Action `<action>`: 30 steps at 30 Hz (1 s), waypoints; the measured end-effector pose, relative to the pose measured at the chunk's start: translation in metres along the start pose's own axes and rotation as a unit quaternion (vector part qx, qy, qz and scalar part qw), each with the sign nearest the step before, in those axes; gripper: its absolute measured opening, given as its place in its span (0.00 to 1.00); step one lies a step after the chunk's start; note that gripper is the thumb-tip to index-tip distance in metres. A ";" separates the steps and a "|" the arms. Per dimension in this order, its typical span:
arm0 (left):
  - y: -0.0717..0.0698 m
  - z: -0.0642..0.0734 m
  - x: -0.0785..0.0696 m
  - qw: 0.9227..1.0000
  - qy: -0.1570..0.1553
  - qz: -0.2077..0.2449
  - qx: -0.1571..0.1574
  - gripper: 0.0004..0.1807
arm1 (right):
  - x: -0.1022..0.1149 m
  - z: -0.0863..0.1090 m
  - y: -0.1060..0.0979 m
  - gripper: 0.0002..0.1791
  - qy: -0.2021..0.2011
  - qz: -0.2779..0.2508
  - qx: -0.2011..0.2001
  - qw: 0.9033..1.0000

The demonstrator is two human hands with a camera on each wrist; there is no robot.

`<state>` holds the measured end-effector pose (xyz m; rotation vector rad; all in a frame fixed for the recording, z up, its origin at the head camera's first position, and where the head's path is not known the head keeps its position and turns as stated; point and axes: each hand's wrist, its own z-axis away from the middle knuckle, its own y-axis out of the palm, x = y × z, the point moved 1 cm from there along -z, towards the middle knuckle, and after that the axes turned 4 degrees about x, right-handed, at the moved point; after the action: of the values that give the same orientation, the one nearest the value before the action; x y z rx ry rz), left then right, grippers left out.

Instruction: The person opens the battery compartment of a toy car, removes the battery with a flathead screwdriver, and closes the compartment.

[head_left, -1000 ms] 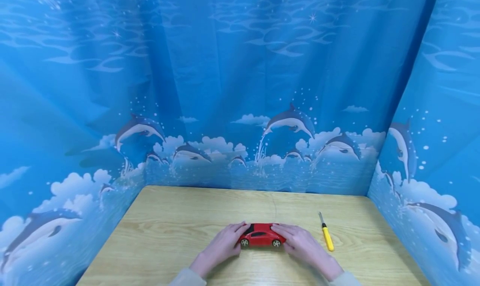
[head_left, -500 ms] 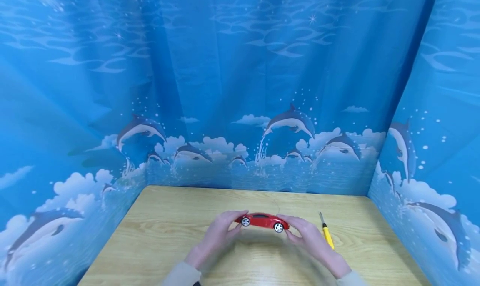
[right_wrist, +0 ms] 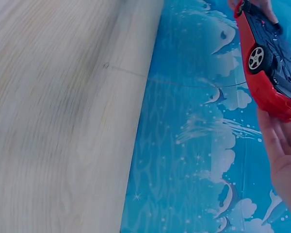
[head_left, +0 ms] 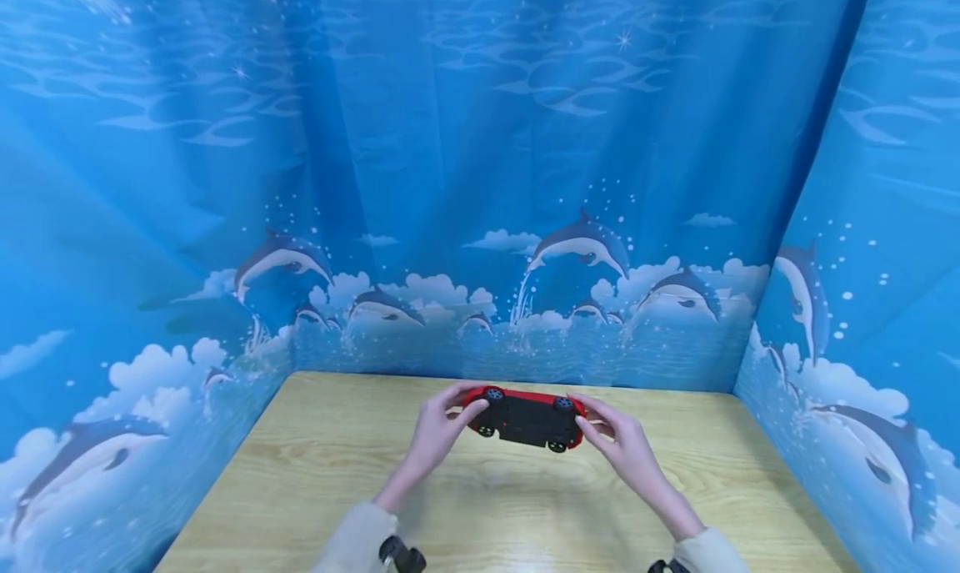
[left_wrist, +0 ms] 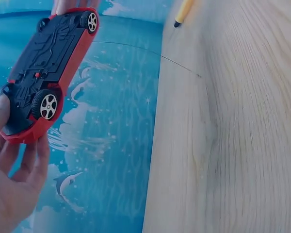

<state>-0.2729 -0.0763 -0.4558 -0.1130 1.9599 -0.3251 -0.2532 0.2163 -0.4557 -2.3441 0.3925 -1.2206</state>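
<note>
A red toy car [head_left: 528, 419] is held up over the table, tipped so its black underside and all its wheels face the head camera. My left hand [head_left: 437, 429] grips its left end, thumb on the underside and fingers behind. At the other end, my right hand [head_left: 628, 446] pinches it in the same way. In the left wrist view the car's chassis [left_wrist: 43, 58] shows molded detail and a small red part. From its side a thin wire [left_wrist: 136, 46] trails out over the table edge.
The wooden table [head_left: 337, 464] spans the space below my hands. Dolphin-print curtains [head_left: 450, 156] rise right behind it and at both sides. A slim yellow-handled tool [left_wrist: 184, 12] lies on the table; in the head view my right arm hides it.
Both hands have lifted the toy car off the table, moving it up and away from me. It has rolled from wheels down to underside facing me.
</note>
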 end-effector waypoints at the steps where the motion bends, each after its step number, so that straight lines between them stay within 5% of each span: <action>1: 0.001 -0.001 0.000 1.000 -0.015 0.007 -0.004 0.18 | 0.000 -0.001 0.000 0.20 0.027 -0.012 0.004 1.000; 6: 0.004 -0.002 0.004 0.998 -0.050 0.028 -0.022 0.16 | 0.000 -0.003 0.000 0.22 0.120 -0.036 0.013 0.992; 18: 0.008 -0.005 0.009 0.995 -0.092 0.046 -0.009 0.21 | -0.001 -0.008 0.001 0.22 0.168 -0.060 0.019 0.984; 30: 0.017 0.009 0.037 0.985 -0.170 -0.001 0.042 0.23 | -0.028 0.011 0.015 0.29 0.245 -0.195 0.118 0.942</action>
<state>-0.2784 -0.0700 -0.4962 -0.1080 1.6065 -0.3638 -0.2610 0.2193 -0.4885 -1.9477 -0.0763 -1.9297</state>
